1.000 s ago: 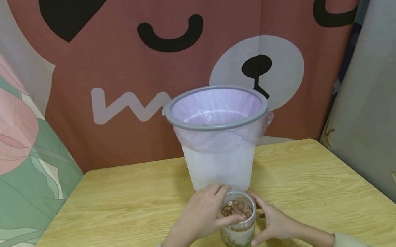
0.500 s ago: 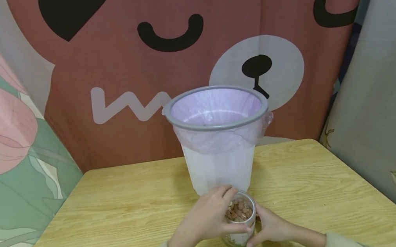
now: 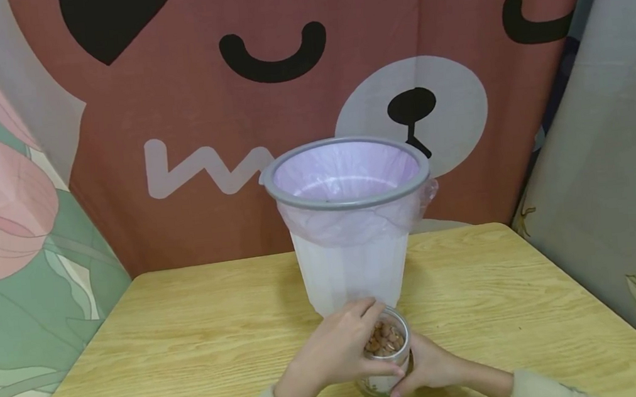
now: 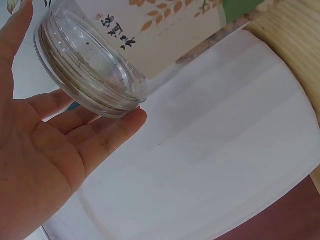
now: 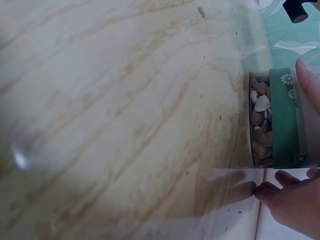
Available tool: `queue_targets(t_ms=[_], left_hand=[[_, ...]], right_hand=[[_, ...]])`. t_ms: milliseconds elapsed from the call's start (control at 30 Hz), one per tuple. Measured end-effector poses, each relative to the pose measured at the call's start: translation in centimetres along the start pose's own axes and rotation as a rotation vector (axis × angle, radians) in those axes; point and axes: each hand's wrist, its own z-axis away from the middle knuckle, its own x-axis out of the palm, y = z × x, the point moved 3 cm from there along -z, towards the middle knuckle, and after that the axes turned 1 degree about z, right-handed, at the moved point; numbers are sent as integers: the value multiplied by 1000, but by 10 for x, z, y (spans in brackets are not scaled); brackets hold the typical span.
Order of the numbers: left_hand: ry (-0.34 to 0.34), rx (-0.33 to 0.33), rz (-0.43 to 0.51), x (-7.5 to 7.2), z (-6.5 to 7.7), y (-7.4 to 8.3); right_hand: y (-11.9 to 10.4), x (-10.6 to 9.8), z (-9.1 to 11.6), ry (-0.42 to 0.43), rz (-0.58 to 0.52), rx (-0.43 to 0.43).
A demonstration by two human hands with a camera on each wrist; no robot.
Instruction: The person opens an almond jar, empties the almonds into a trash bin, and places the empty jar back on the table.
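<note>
Can't see all of the jar [image 4: 137, 55]
Left hand [image 3: 339, 350] blocks one side of it, right hand [image 3: 431, 365] loses fingers behind it, bin [image 3: 352, 265] bottom's partly hidden past it. Reddish speck [image 5: 201, 12] near it? Too tiny to ID.

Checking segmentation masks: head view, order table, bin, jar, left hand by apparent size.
1. Table
2. Bin
Unranked: jar and left hand; they look alike, and the hand partly covers the jar.
</note>
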Motion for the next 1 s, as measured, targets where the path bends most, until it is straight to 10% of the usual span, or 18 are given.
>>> queue_targets(t_ms=[1000], left_hand=[[-49,-103,40,-8,1,-5]], right_hand=[[-10,0,-6,150,13,113]])
